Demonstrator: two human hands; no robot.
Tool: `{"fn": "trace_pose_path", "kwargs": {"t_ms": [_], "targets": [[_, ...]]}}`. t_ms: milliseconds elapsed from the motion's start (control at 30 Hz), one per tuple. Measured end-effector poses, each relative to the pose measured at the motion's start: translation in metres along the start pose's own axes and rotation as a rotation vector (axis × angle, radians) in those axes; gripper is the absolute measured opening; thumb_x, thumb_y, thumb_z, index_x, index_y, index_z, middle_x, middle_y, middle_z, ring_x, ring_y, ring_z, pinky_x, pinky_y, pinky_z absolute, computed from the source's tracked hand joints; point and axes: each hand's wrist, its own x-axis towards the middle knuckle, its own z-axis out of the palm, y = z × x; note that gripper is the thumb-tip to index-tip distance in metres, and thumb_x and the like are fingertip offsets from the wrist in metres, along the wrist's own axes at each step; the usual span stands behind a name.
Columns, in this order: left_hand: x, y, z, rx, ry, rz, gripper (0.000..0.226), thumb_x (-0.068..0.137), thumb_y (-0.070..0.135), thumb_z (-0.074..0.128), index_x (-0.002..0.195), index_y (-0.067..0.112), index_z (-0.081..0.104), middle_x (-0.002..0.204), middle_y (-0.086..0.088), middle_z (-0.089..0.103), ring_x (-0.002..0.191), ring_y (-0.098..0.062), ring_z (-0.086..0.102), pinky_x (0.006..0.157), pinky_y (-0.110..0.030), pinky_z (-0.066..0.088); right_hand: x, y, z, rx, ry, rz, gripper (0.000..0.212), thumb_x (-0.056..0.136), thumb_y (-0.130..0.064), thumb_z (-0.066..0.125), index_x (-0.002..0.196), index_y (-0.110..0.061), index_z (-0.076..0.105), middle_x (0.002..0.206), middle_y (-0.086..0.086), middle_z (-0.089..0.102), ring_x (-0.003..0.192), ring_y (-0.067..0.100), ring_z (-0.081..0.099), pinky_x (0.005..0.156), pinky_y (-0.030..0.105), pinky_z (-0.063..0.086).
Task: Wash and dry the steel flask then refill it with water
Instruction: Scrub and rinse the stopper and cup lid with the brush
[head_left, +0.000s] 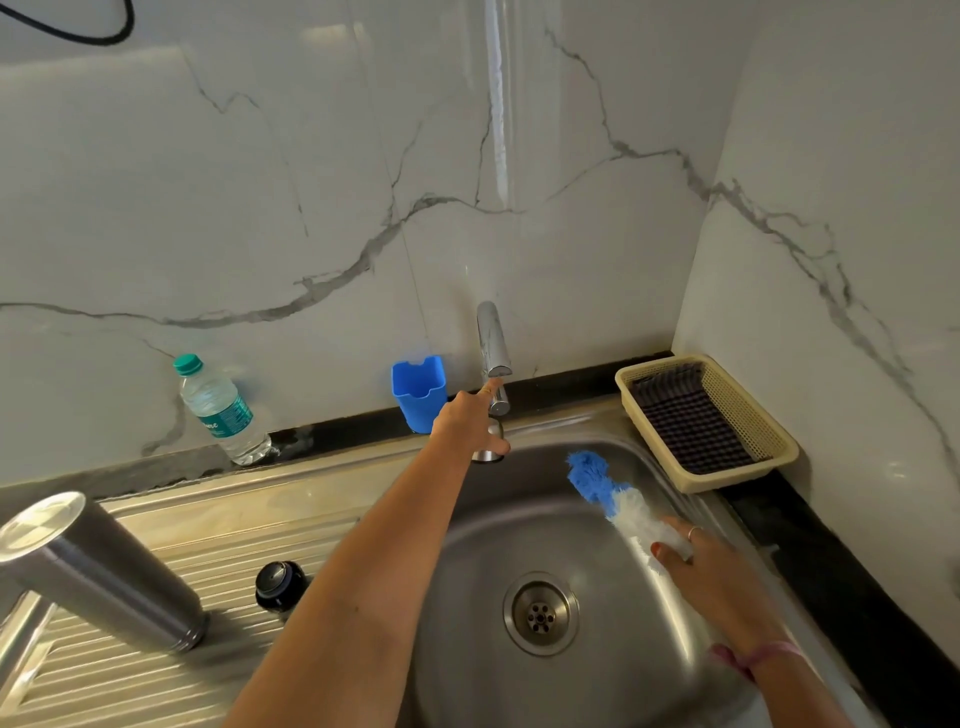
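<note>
The steel flask (98, 571) stands on the ribbed drainboard at the left, its flat closed end facing up. Its dark cap (280, 578) lies beside it, nearer the sink. My left hand (470, 421) reaches across the sink to the chrome tap (492, 343); its straight index finger touches the tap under the spout and the thumb points right. My right hand (706, 566) is inside the steel sink (649, 691) on the right side and grips a blue and white bottle brush (605, 491) by its white bristles. No water runs from the tap.
A blue plastic holder (420, 392) stands left of the tap. A clear water bottle with a green cap (221, 410) leans against the marble wall. A cream basket (779, 457) with a dark cloth fills the right corner. The drain (540, 613) sits mid-sink.
</note>
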Motion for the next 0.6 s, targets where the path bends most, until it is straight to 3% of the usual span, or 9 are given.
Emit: {"fn": "trace_pose_path", "kwargs": {"t_ms": [367, 500, 600], "targets": [[-0.0059, 0.0000, 0.0030, -0.010, -0.001, 0.002, 0.109, 0.082, 0.040, 0.078, 0.158, 0.031, 0.000, 0.121, -0.015, 0.059, 0.102, -0.029, 0.063, 0.091, -0.039, 0.053, -0.0036, 0.0014, -0.0009, 0.008, 0.014, -0.002, 0.031, 0.096, -0.037, 0.053, 0.123, -0.023, 0.060, 0.091, -0.007, 0.062, 0.081, 0.004, 0.057, 0.065, 0.019, 0.039], [-0.0054, -0.0020, 0.0040, -0.012, 0.008, 0.006, 0.109, 0.082, 0.039, 0.078, 0.158, 0.032, 0.001, 0.121, -0.015, 0.059, 0.103, -0.030, 0.063, 0.092, -0.040, 0.052, -0.0064, 0.0001, -0.0024, 0.016, 0.017, -0.014, 0.028, 0.097, -0.034, 0.053, 0.121, -0.022, 0.061, 0.084, -0.010, 0.058, 0.075, -0.003, 0.053, 0.060, 0.011, 0.034], [-0.0045, -0.0034, 0.0046, -0.006, 0.007, 0.004, 0.110, 0.081, 0.040, 0.079, 0.158, 0.032, 0.001, 0.119, -0.014, 0.061, 0.102, -0.029, 0.063, 0.093, -0.040, 0.054, -0.0055, 0.0010, -0.0022, 0.021, 0.029, -0.007, 0.032, 0.096, -0.034, 0.054, 0.123, -0.019, 0.061, 0.088, -0.006, 0.059, 0.078, 0.002, 0.054, 0.060, 0.013, 0.036]]}}
